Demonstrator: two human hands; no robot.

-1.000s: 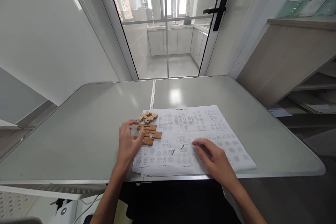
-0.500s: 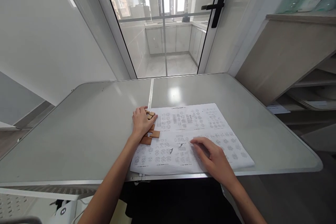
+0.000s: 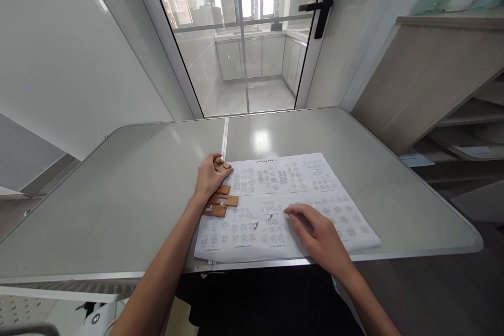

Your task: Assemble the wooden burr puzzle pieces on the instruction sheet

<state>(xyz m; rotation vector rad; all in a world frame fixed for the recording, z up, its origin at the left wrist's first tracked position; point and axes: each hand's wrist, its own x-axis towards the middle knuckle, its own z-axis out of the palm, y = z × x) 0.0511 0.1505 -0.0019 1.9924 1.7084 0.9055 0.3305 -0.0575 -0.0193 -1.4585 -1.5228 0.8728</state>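
A white instruction sheet [image 3: 299,189] printed with many small diagrams lies on the grey table [image 3: 118,194] in front of me. My left hand [image 3: 208,178] reaches over the sheet's upper left corner with its fingers curled on small wooden blocks [image 3: 221,164]. Just below that hand lie flat notched wooden pieces [image 3: 222,202]. My right hand [image 3: 318,236] rests flat on the lower middle of the sheet, fingers stretched out and pointing left, holding nothing.
The table has a metal seam [image 3: 225,136] down its middle. Behind it stands a glass door [image 3: 244,37] with a black handle [image 3: 321,5]. A wooden shelf unit [image 3: 441,84] stands to the right.
My left hand has moved forward from beside the notched pieces to the small blocks at the sheet's corner and curled over them. My right hand has stayed in place.
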